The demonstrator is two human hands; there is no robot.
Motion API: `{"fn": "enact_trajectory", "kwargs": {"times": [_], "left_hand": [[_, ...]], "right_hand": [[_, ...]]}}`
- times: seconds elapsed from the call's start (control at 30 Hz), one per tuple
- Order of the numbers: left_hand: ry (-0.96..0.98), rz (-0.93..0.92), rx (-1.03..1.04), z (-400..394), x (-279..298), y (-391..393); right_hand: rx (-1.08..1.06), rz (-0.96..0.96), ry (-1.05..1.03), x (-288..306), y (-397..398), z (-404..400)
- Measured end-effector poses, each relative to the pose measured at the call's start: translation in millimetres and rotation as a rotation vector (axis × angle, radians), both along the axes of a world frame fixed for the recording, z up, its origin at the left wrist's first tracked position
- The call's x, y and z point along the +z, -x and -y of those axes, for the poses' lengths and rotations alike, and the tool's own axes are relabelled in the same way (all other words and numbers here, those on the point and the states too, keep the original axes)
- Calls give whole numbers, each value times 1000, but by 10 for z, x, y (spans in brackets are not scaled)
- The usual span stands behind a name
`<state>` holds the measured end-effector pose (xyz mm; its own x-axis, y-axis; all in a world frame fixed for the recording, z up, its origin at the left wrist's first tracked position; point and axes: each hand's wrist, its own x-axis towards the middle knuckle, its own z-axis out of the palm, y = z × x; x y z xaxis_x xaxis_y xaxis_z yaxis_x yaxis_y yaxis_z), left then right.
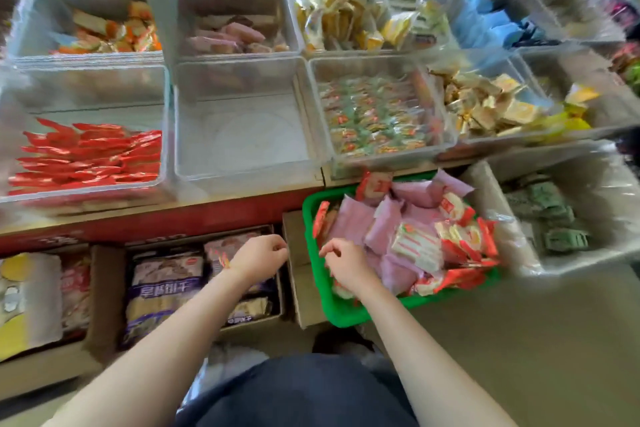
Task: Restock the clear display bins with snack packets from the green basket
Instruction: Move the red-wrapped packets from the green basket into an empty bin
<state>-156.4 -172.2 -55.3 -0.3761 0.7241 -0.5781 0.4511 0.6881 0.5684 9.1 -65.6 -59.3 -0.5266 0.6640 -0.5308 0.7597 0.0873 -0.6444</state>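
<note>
**Hands poised at the near edge of the green basket**

At the far left, a clear bin (86,156) is seen stacked with red packets (90,156). Next to it, a clear bin (242,135) with a bare bottom is set in the same front row. Below the red shelf edge (156,218), cardboard boxes (207,288) holding large purple-and-white bags (162,291) are visible.

The left hand (260,255) is held over the box, just left of the basket; its fingers are loosely curled with the tips drawn together, and nothing can be made out between them. The right hand (343,262) is held over the near left corner of the green basket (343,314), fingers likewise curled, thumb and forefinger close; whether a packet is pinched cannot be told.

The basket is filled with pink packets (391,236) and red-and-white packets (460,246). Behind it, a bin of small green-and-red packets (377,114) is seen, and farther right a bin of yellow packets (498,104). At the right, a clear bin with green packets (547,215) is placed beside the basket.
</note>
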Motion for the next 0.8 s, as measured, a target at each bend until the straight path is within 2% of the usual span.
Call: {"fn": "enact_trajectory", "kwargs": {"times": [0.23,0.33,0.53,0.63,0.73,0.8], "left_hand": [[99,133,116,-605,-118,-1168],[135,119,202,-629,-180,-1309],[163,130,380,-583,-326,-1327],[165,152,437,-526,-416,-1346],[158,198,488,-471,-451,-1376],[132,205,514,-452,-474,-1376]], "right_hand": [[252,250,96,-297,-928,-693],[359,267,185,-493,-971,-668],[383,303,303,-751,-897,-542],[389,281,295,-935,-852,-515],[287,170,315,-844,-843,-562],[206,76,243,-695,-869,-656]]}}
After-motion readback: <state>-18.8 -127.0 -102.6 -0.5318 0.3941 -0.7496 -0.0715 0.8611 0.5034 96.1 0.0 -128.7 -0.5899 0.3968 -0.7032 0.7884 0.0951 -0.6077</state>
